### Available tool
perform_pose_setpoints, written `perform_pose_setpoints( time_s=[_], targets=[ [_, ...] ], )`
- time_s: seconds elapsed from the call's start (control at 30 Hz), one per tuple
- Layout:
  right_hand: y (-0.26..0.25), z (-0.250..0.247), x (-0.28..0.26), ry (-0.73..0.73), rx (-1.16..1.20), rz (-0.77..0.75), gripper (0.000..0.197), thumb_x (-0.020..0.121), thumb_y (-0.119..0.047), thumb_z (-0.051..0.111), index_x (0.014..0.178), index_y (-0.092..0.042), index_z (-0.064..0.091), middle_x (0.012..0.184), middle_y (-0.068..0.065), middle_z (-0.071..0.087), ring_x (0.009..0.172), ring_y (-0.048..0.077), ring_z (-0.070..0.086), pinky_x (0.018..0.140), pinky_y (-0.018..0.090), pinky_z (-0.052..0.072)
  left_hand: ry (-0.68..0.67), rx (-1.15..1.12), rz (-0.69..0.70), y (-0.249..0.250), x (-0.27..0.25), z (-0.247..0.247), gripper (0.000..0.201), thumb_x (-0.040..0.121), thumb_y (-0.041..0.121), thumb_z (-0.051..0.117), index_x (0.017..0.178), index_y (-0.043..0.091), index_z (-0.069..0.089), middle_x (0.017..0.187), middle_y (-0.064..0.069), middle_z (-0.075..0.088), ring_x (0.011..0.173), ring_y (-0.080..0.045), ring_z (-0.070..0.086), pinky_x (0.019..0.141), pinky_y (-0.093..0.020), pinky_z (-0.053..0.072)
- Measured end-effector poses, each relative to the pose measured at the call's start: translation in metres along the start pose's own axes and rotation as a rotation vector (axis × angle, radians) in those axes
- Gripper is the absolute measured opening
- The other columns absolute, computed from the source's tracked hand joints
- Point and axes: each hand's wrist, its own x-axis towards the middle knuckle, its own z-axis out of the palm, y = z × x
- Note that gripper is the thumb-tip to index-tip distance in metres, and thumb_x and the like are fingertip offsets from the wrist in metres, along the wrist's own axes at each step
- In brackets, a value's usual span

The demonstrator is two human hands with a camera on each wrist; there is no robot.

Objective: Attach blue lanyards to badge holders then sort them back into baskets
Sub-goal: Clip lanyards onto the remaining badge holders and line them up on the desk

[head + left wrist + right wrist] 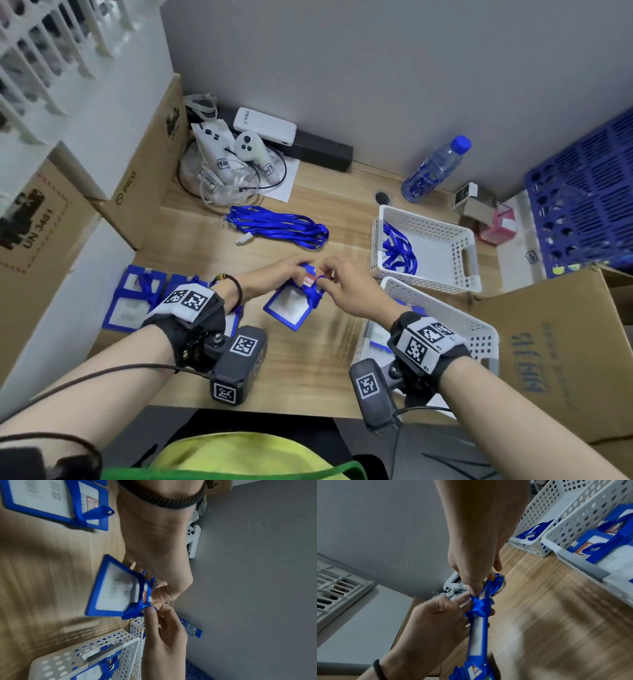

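Right wrist view alone: badge holder (478,632) edge-on, both hands pinching its knotted lanyard (480,605).

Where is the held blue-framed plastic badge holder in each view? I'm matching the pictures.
Head: the blue-framed plastic badge holder sits centre, below both hands.
Left wrist: centre, beneath the left hand.
Right wrist: lower centre, edge-on.
Shared landmark: the white perforated plastic basket holding finished badges.
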Motion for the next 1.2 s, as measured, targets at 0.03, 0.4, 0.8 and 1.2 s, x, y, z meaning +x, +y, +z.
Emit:
perform_pose_setpoints(
  time_s=[0.03,0.4,0.8,1.2],
  targets=[
    [-0.002,0.000,0.000,0.002,0.004,-0.002,0.004,0.090,-0.014,0.056,0.088,-0.017,0.058,0.082,-0.004,0.053,0.071,0.005,0.046,0.067,0.023,0.036,-0.008,-0.001,0.023,0.005,0.000,0.002,0.054,0.076,0.021,0.050,0.129,0.024,0.048,0.106,0.007,0.060,0.087,-0.003,0.057,0.072,-0.015,0.044],
    [0.009,-0.002,-0.011,0.062,0.081,0.014,0.004,0.087,-0.015,0.062,0.084,-0.018,0.064,0.096,0.002,0.049,0.089,0.013,0.048,0.078,0.019,0.036,-0.071,0.112,0.141,0.000,0.004,0.031,0.028,0.074,0.022,0.060,0.101,0.019,0.054,0.090,0.009,0.059,0.077,-0.001,0.052,0.076,-0.020,0.041],
    [0.018,0.006,-0.014,0.174,0.160,0.191,0.027,0.083,-0.016,0.066,0.064,-0.027,0.051,0.081,0.003,0.060,0.075,0.017,0.055,0.064,0.026,0.040,-0.073,0.405,0.204,-0.003,0.008,0.034,0.021,0.088,0.006,0.053,0.102,0.020,0.048,0.089,0.006,0.047,0.074,-0.008,0.044,0.064,-0.013,0.039],
    [0.015,0.032,-0.010,0.019,0.402,0.226,0.019,0.088,-0.005,0.061,0.076,-0.015,0.051,0.091,0.008,0.065,0.055,0.017,0.064,0.046,0.025,0.052,-0.049,0.218,0.050,-0.040,-0.002,0.013,0.049,0.081,0.032,0.066,0.126,0.023,0.047,0.113,0.006,0.060,0.101,-0.012,0.060,0.086,-0.025,0.049]
  ],
)
